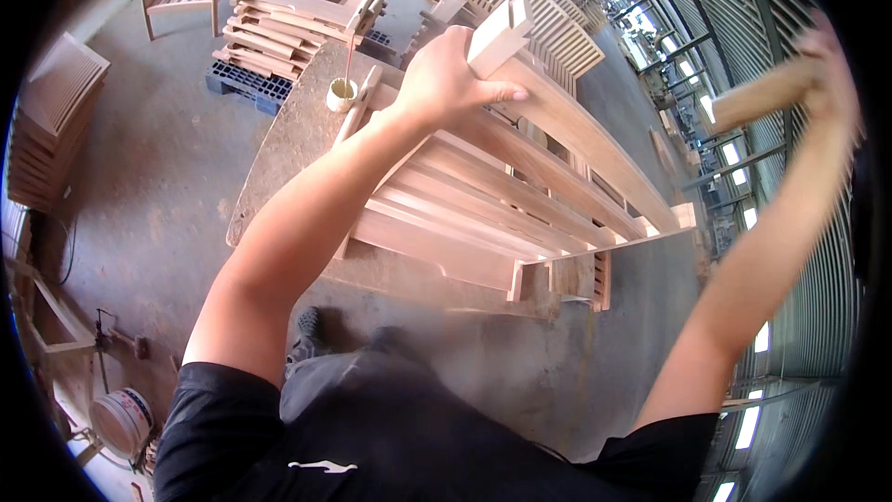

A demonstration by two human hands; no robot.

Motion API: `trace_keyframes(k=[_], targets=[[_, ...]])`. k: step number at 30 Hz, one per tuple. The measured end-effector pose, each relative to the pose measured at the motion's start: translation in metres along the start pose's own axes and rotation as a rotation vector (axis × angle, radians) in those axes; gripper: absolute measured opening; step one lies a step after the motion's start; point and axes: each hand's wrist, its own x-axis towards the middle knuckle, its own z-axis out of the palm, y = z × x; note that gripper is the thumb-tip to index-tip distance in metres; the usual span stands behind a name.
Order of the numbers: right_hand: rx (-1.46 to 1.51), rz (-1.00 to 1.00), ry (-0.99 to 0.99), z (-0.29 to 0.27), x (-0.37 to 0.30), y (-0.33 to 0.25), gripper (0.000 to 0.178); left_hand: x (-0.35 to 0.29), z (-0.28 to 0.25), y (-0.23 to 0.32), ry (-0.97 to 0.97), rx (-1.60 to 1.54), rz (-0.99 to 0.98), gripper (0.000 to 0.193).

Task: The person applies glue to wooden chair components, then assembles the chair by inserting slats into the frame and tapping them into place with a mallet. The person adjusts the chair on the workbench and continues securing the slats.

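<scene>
A slatted wooden frame point(502, 181) stands tilted on the worktable point(288, 130), its slats running toward the lower right. My left hand point(441, 79) is closed around the frame's upper end, thumb along the top rail. Just past my fingers, a pale notched wooden end piece point(500, 37) sticks up. Out to the right and raised well away from the frame, my right hand point(832, 79) grips a wooden block point(764, 96). Motion smears this hand and the block, so the block's exact shape is unclear.
A small white cup point(342, 95) with a stick in it stands on the table's left part. Beyond, stacked wooden frames point(279, 33) rest on a blue pallet point(243, 84). Slatted panels point(56, 121) are piled far left. A bucket point(121, 418) sits lower left.
</scene>
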Motion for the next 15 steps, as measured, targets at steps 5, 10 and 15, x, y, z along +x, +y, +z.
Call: trace_keyframes(k=[5, 10, 15], targets=[[-0.324, -0.202, -0.528, 0.162, -0.112, -0.032, 0.038, 0.011, -0.02, -0.012, -0.048, -0.052, -0.132, 0.093], [-0.223, -0.249, -0.658, 0.132, -0.108, -0.029, 0.032, 0.006, 0.001, -0.012, -0.015, 0.03, -0.045, 0.09], [-0.554, -0.277, -0.46, 0.05, -0.071, 0.019, 0.026, 0.008, 0.001, -0.017, 0.006, 0.041, 0.002, 0.093]])
